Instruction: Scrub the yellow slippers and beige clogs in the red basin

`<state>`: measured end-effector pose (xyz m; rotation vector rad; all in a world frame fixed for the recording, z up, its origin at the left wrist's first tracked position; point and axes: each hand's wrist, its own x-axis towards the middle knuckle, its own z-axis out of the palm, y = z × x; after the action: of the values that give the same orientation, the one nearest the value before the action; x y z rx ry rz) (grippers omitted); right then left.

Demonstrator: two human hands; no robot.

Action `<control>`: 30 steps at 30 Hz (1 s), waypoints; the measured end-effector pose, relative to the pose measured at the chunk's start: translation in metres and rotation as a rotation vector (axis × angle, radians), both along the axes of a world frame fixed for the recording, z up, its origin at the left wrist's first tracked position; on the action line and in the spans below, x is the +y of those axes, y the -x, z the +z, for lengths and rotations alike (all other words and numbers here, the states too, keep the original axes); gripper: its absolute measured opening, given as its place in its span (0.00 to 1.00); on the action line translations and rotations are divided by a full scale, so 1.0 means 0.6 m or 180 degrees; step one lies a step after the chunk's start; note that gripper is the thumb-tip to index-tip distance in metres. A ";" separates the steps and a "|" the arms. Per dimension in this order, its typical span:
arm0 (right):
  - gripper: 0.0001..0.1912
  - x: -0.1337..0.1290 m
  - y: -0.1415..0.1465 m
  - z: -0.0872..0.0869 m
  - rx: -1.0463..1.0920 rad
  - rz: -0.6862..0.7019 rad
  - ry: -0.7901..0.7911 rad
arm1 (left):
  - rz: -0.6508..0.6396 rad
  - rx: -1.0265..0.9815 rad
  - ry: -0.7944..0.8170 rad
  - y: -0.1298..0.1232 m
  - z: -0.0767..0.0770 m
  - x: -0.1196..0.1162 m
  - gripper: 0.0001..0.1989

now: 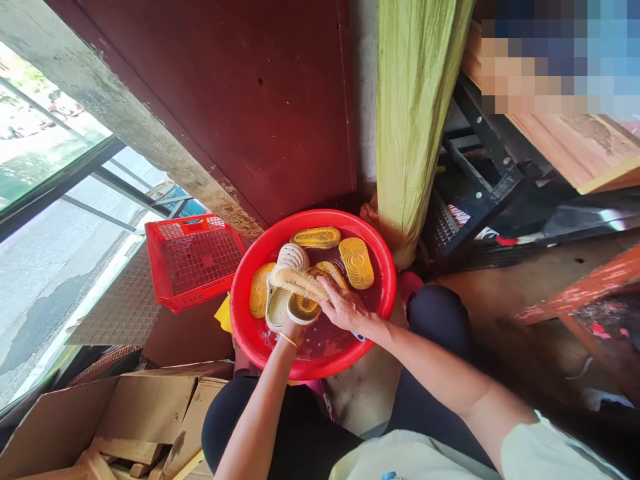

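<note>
A red basin [389,287] of water stands between my knees, with several pale and yellow clogs in it. My left hand [296,328] holds a clog [285,308] at its heel opening; its fingers are mostly hidden by the shoe. In my right hand [346,307] is a scrub brush [300,283] with pale bristles, closed in the fingers and lying across the top of that clog. A yellow ridged sole [357,263] faces up at the basin's right side. Another sole [317,237] floats at the far rim, and a third sole [261,291] at the left.
A red plastic crate [195,260] sits left of the basin. Open cardboard boxes [145,407] with wood pieces stand at lower left. A dark red panel [225,93] and a yellow-green sack [417,120] rise behind. A wooden table [580,147] is at right.
</note>
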<state>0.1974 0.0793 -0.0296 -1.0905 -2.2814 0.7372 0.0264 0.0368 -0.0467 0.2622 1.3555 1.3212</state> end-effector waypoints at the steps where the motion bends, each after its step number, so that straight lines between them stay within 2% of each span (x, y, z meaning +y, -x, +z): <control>1: 0.35 0.004 -0.002 0.000 -0.0176 -0.0090 0.0090 | 0.0001 -0.0038 0.0022 -0.002 0.008 0.001 0.23; 5: 0.34 0.022 -0.011 -0.003 -0.0575 -0.0391 0.0325 | 0.0366 -0.0321 -0.0062 0.004 0.047 0.012 0.14; 7: 0.34 0.021 -0.015 -0.004 -0.0625 -0.0433 0.0301 | 0.0464 -0.0477 -0.0131 0.011 0.060 0.015 0.21; 9: 0.34 0.013 -0.014 -0.005 -0.0641 -0.0360 0.0264 | 0.0272 -0.0556 -0.0078 0.015 0.065 0.014 0.30; 12: 0.34 -0.007 -0.005 -0.006 -0.0480 -0.0060 0.0118 | 0.0024 -0.0435 0.0006 0.016 0.064 0.010 0.28; 15: 0.33 -0.020 0.006 -0.005 -0.0313 0.0044 0.0008 | -0.0015 -0.0467 -0.0207 0.017 0.066 0.007 0.25; 18: 0.31 -0.030 0.014 0.001 -0.0276 0.0066 0.0066 | -0.0069 -0.0670 -0.0379 0.021 0.074 0.006 0.31; 22: 0.28 -0.039 0.014 0.013 -0.0409 0.0258 0.0102 | 0.0178 -0.0793 -0.0626 0.028 0.079 0.007 0.41; 24: 0.27 -0.026 0.008 0.016 -0.0633 0.0194 0.0114 | 0.0233 -0.0775 -0.0569 0.030 0.079 0.008 0.43; 26: 0.26 0.004 -0.002 0.014 -0.0939 -0.0024 0.0221 | 0.0143 -0.0738 -0.0384 0.029 0.077 0.008 0.43; 27: 0.25 0.024 -0.008 0.011 -0.1106 -0.0191 0.0343 | 0.0087 -0.0690 -0.0301 0.027 0.076 0.008 0.40; 30: 0.25 0.076 -0.025 -0.002 -0.1511 -0.0784 0.0691 | 0.0059 -0.0383 -0.0227 0.019 0.070 0.009 0.22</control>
<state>0.2123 0.1251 -0.0307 -1.7717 -2.4130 0.6923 0.0149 0.0423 -0.0044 0.2157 1.2141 1.3806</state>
